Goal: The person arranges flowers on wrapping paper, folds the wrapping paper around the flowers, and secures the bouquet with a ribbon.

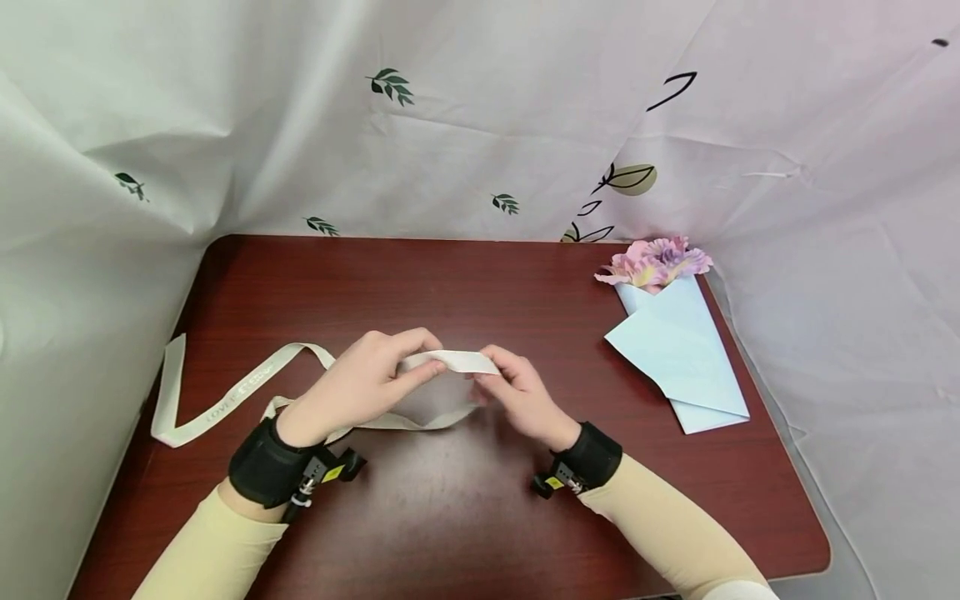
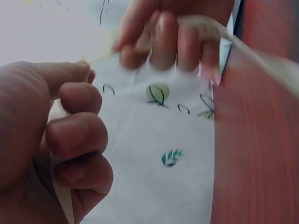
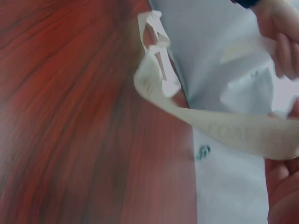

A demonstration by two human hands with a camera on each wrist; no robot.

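A long cream ribbon with printed lettering [image 1: 238, 392] trails over the left side of the table and runs up to both hands. My left hand [image 1: 367, 379] pinches the ribbon between thumb and fingers, its other fingers curled round it in the left wrist view. Opposite, my right hand [image 1: 525, 396] pinches another part, so a short stretch of ribbon [image 1: 467, 362] spans the gap between the hands. A lower loop hangs below, from the right hand back toward the left wrist. In the right wrist view the ribbon [image 3: 243, 133] sweeps in a curve from the right fingers to the tabletop.
At the table's right side lies a bouquet of pink and purple flowers [image 1: 656, 262] in folded light-blue paper [image 1: 686, 350]. The dark red wooden table [image 1: 450, 533] meets a white curtain with leaf prints [image 1: 450, 150] along its back edge.
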